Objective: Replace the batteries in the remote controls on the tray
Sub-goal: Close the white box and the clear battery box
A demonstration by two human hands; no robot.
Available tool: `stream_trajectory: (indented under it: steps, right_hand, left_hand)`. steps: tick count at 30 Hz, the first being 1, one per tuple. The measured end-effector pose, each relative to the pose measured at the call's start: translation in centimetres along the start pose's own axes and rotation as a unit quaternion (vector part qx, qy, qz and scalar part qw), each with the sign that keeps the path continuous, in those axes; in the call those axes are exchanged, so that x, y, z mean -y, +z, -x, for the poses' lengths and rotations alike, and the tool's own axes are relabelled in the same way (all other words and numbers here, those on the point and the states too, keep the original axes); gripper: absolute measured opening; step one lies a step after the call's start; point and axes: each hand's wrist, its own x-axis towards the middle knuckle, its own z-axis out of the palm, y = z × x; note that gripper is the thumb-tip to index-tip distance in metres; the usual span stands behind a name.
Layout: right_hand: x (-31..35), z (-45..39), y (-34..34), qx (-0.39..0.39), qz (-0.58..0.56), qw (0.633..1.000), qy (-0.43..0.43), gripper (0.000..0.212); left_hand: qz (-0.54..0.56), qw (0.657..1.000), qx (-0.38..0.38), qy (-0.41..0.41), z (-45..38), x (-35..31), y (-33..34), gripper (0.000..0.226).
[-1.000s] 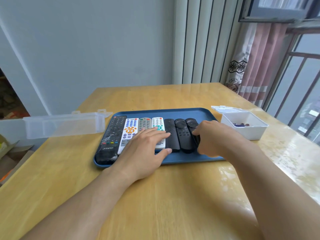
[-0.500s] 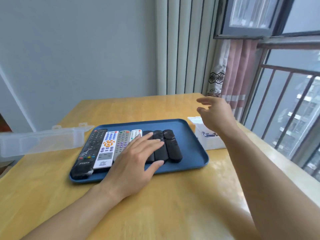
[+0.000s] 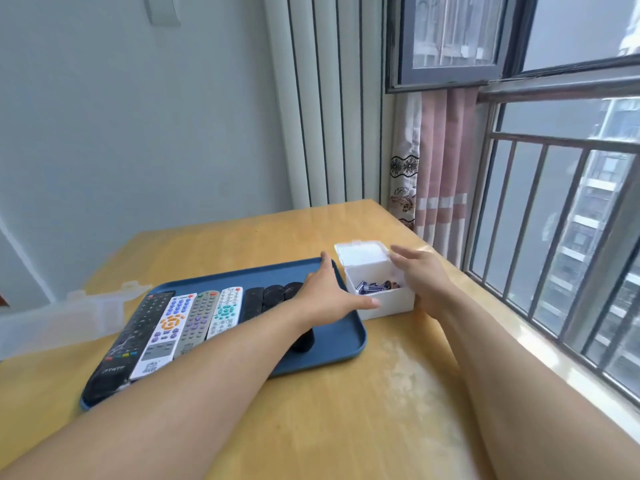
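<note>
The fingers (image 3: 323,271) of the left hand (image 3: 327,299) are spread and straight, holding nothing, with the thumb stretched out toward the near left corner of the white box (image 3: 388,303); whether the thumb touches the box wall cannot be told. The fingers (image 3: 403,254) of the right hand (image 3: 424,282) are also loosely open and empty, set at the box's right side, close against its wall. The box stands on the wooden worktop (image 3: 346,410) just beside the right edge of the blue tray (image 3: 353,341), its hinged lid (image 3: 362,252) folded back, and a small heap of batteries (image 3: 375,286) lies in its bottom. The left forearm crosses over the tray, hiding part of the dark remotes. On the tray the remote controls lie side by side, lengthwise: a long black remote (image 3: 133,336) at the far left, then a white remote with orange and blue buttons (image 3: 166,334), a grey remote (image 3: 197,318), a white remote with teal buttons (image 3: 225,311), and three slim black remotes (image 3: 263,299) toward the right. A clear plastic case (image 3: 62,317) sits on the worktop left of the tray.
</note>
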Motion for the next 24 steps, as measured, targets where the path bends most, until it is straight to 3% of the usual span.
stream_trajectory:
  steps: [3, 7, 11, 12, 16, 24]
  right_hand:
    - [0.0, -0.2, -0.1, -0.003, -0.046, 0.999, -0.003, 0.032]
    - [1.0, 0.6, -0.2, -0.012, -0.087, 0.996, 0.012, 0.041]
    - [1.3, 0.8, -0.4, 0.005, -0.063, 0.998, 0.003, 0.04]
    - [1.2, 0.8, -0.4, 0.004, -0.051, 0.999, 0.001, 0.038]
    - [0.6, 1.3, 0.1, -0.015, -0.009, 1.0, -0.011, 0.052]
    - [-0.8, 1.3, 2.4, -0.107, -0.045, 0.993, -0.014, 0.044]
  left_hand:
    - [0.03, 0.999, -0.012, 0.018, -1.0, -0.3, 0.5, 0.147]
    - [0.056, 0.995, -0.024, 0.079, -1.2, -0.4, 1.2, 0.136]
    - [-0.05, 0.99, -0.047, 0.122, -0.5, -0.6, 1.3, 0.076]
    - [-0.081, 0.987, -0.046, 0.128, -0.3, -0.5, 1.3, 0.069]
    - [-0.107, 0.983, -0.048, 0.14, 0.1, 0.1, 1.5, 0.065]
    - [-0.142, 0.978, -0.05, 0.146, 0.5, 0.4, 2.1, 0.064]
